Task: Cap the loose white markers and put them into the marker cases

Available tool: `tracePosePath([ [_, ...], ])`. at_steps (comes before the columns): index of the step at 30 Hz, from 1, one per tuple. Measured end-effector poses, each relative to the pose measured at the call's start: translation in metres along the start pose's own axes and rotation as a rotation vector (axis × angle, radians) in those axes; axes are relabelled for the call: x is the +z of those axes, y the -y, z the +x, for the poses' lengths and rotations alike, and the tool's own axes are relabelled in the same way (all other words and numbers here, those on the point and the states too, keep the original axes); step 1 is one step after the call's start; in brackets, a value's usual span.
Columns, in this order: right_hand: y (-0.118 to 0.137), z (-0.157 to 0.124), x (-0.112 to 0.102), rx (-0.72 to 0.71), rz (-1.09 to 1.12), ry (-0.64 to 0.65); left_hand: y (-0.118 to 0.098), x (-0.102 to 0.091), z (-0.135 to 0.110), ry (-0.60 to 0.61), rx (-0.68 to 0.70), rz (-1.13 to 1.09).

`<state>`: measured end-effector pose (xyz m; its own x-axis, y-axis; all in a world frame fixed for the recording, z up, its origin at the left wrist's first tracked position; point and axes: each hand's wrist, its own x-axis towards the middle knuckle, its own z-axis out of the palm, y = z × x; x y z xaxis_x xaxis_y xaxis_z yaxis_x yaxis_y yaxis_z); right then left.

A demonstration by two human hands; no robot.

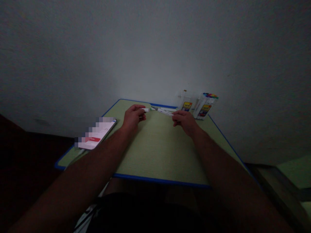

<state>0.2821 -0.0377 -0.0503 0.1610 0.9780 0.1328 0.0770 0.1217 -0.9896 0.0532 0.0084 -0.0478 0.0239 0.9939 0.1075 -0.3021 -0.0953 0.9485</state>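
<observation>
My left hand (134, 115) pinches a small white marker cap (146, 110) between thumb and fingers. Across from it, my right hand (183, 119) grips a white marker (164, 112), its dark tip pointing left toward the cap. Cap and marker are apart by a narrow gap. Behind the marker, another white marker with a green end (151, 109) seems to lie near the table's far edge, partly covered by what I hold. Both hands are held above the far half of the green table (155, 149).
At the back right stand a clear case with a few markers (186, 105) and a fuller case of colourful markers (206, 105). On the left, a lit phone (97, 134) lies with a cable at its near end. A blue rim edges the table; a wall (155, 58) rises behind.
</observation>
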Motion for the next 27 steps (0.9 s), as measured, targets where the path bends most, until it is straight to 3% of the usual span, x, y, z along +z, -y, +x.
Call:
tracePosePath([
  [27, 0.0015, -0.0019, -0.0014, -0.001, -0.018, 0.095, 0.002, -0.0014, 0.0036, 0.0, -0.031, -0.036],
])
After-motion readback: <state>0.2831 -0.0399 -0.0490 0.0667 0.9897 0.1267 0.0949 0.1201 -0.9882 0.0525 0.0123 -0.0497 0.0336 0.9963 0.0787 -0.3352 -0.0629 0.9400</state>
